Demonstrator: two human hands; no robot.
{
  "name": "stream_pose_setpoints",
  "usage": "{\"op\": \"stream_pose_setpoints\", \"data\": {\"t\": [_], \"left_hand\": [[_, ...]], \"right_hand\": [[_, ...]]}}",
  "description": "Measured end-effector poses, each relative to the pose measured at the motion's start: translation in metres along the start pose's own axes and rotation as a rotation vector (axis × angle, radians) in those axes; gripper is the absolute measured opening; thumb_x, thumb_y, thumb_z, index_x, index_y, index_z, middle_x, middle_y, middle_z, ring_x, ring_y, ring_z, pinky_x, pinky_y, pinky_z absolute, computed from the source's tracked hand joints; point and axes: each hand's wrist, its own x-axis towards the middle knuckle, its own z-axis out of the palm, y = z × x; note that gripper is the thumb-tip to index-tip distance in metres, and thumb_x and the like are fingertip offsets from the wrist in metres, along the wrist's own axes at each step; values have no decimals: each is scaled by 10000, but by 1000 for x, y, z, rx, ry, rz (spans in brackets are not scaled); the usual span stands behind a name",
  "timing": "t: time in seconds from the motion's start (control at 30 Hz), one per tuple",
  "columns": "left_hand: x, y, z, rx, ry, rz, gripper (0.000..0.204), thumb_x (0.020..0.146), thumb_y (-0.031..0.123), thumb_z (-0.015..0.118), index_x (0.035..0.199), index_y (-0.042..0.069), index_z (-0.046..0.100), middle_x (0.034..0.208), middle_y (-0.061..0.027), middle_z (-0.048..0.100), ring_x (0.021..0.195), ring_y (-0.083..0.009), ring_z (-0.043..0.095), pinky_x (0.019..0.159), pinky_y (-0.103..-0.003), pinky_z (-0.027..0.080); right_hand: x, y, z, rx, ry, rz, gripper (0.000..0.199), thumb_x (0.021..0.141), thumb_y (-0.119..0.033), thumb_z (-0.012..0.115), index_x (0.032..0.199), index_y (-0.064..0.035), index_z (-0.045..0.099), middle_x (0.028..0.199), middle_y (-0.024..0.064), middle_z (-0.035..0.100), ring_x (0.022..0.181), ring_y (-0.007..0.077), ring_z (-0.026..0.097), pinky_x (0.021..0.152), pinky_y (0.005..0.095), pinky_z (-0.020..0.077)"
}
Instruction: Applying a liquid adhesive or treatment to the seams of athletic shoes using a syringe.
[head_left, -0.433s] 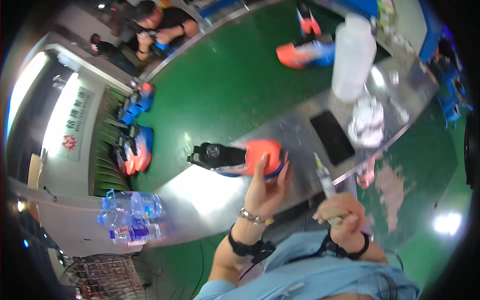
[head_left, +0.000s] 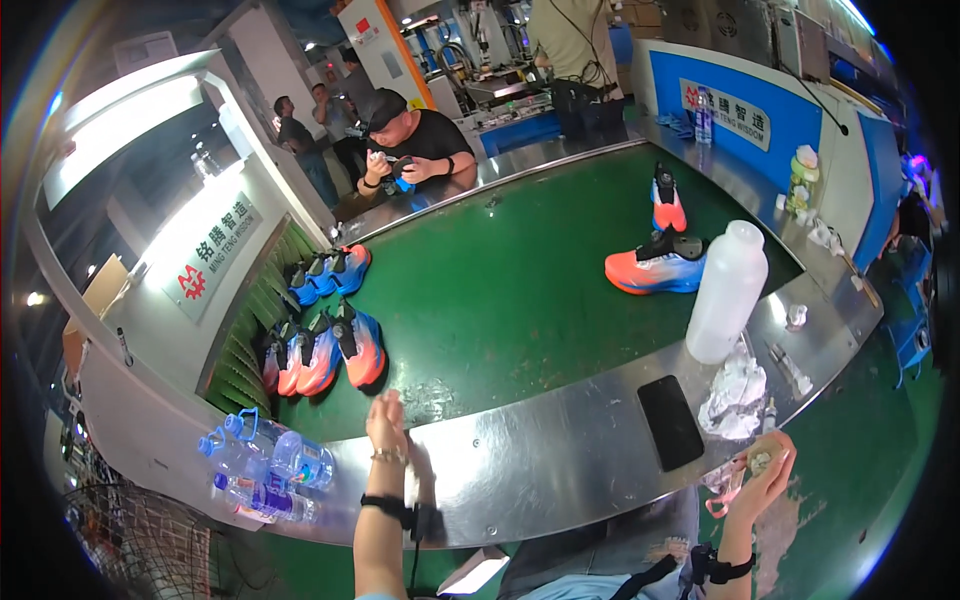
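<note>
Running shoes in orange, blue and black stand in two rows along the left edge of the green worktop, the front row with orange toes toward the near edge. The left hand reaches over the near edge just beside that row's end shoe, fingers extended and apparently holding nothing. Over the near right edge, the right hand is curled around a small pale wad; whether it also grips the slim tube by its fingertips, I cannot tell. Judging by the layout, the rows on the left are already set down in order, whereas one side-on shoe and another shoe stand apart near the right edge; whether these are finished or waiting does not show. Neither hand holds a shoe. A white bottle, black phone and crumpled white cloth sit toward the near right corner, while beyond the far edge a co-worker handles a dark item, its kind unclear.
</note>
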Motion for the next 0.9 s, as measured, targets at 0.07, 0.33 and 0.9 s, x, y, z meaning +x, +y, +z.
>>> {"op": "stream_pose_setpoints", "data": {"t": [0.07, 0.33, 0.9], "left_hand": [[-53, 22, 16, 175, -188, -129, 303, 849, 80, 516, 1115, -55, 466, 1090, -190, 550, 982, -246, 575, 815, -295, 494], [-85, 51, 29, 454, -377, -272, 332, 856, 61, 500, 1149, -72, 421, 1019, -211, 569, 906, -274, 612, 776, -307, 522], [-9, -168, 397, 360, -677, -747, 638, 862, 414, 499, 1199, -98, 321, 1089, -208, 534, 975, -286, 572, 836, -379, 492]], "right_hand": [[13, 6, 3, -43, 37, 18, 298, 946, -277, 324, 1018, -33, 479, 749, 48, 508, 547, 106, 486, 465, 203, 369], [14, 20, 29, 45, 146, 152, 271, 936, -267, 344, 1035, -50, 473, 775, 57, 500, 558, 118, 486, 466, 218, 388], [33, 9, -15, 240, -183, 174, 442, 851, -397, 521, 1059, -54, 337, 854, 137, 494, 530, 211, 558, 415, 269, 459]]}}
